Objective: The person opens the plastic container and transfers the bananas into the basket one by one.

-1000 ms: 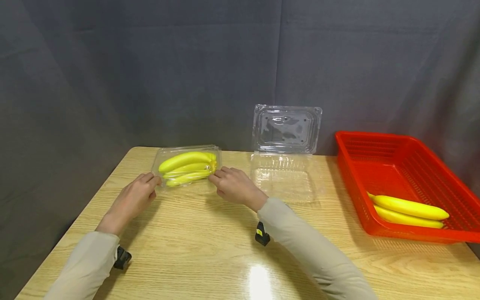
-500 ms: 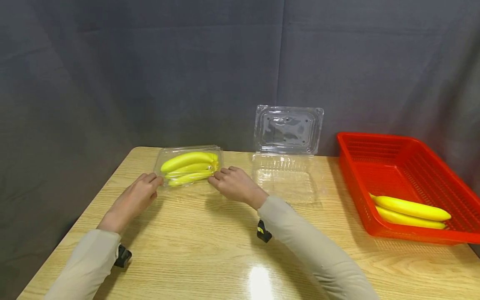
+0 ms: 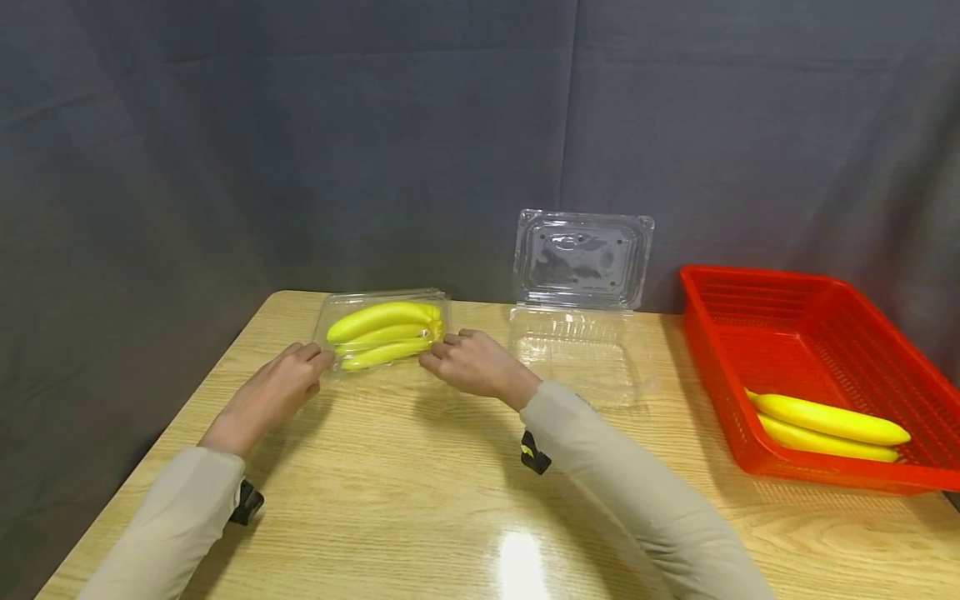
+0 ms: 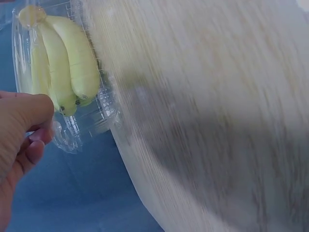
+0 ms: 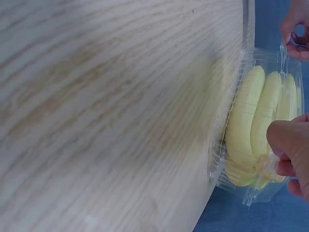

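A lidded clear plastic clamshell box (image 3: 390, 294) lies on the table's far left with a bunch of yellow bananas (image 3: 382, 316) inside. My left hand (image 3: 276, 390) pinches the box's near left corner between thumb and fingers; the left wrist view shows the thin plastic edge (image 4: 70, 142) there. At the near right corner, my right hand (image 3: 480, 368) pinches the rim, beside the banana stems. In the right wrist view, its thumb and curled fingers overlap the plastic near the stem end. Both hands sit on the side of the box that faces me.
To the right, a second clear clamshell stands with its lid (image 3: 583, 260) upright and its base (image 3: 573, 367) on the wooden table (image 3: 390, 500). A red plastic basket (image 3: 712, 392) at the far right holds yellow bananas (image 3: 832, 418). A grey curtain (image 3: 420, 150) hangs behind.
The whole scene shifts slightly rightward in the head view. Both hands keep their places at the near corners of the banana box.
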The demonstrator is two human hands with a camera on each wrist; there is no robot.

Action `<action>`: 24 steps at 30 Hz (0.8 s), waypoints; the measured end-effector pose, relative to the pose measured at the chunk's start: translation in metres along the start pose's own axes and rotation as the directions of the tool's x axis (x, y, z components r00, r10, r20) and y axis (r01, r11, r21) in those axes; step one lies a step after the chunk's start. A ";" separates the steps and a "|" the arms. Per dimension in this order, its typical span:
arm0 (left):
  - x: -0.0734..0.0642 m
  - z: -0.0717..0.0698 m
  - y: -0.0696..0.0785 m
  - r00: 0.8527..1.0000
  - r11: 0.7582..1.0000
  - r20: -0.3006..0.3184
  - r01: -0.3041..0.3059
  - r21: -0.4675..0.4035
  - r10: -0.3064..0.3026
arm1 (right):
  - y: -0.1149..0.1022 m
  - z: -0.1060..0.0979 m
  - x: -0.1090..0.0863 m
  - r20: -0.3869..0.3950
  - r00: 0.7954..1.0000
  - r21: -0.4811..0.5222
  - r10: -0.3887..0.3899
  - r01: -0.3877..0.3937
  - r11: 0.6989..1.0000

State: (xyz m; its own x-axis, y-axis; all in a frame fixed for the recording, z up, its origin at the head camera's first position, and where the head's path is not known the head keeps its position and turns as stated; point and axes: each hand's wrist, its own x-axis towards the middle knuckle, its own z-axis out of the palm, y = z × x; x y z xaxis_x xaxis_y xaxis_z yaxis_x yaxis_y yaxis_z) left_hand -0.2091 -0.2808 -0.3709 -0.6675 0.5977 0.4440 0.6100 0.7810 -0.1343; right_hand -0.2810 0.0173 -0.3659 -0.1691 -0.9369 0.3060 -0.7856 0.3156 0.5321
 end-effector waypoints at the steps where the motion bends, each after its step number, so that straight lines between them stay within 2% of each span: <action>1: 0.001 0.000 0.000 1.000 1.000 0.006 -0.002 0.006 0.002 | 0.001 0.000 0.000 0.008 1.000 0.007 -0.002 0.002 1.000; 14: 0.003 -0.001 0.003 0.999 0.997 0.047 -0.022 0.079 0.018 | 0.006 -0.004 0.005 0.059 0.998 0.065 -0.006 0.002 0.998; 24: 0.002 0.001 0.003 0.998 0.989 0.055 -0.048 0.140 0.041 | 0.003 0.000 0.007 0.027 1.000 0.034 -0.004 0.003 0.999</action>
State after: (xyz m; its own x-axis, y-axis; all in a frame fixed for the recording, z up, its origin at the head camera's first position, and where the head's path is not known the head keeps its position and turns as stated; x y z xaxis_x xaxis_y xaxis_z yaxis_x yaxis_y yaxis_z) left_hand -0.2089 -0.2767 -0.3715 -0.6643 0.6384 0.3888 0.5757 0.7687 -0.2785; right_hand -0.2845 0.0118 -0.3618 -0.1822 -0.9418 0.2824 -0.8061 0.3076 0.5055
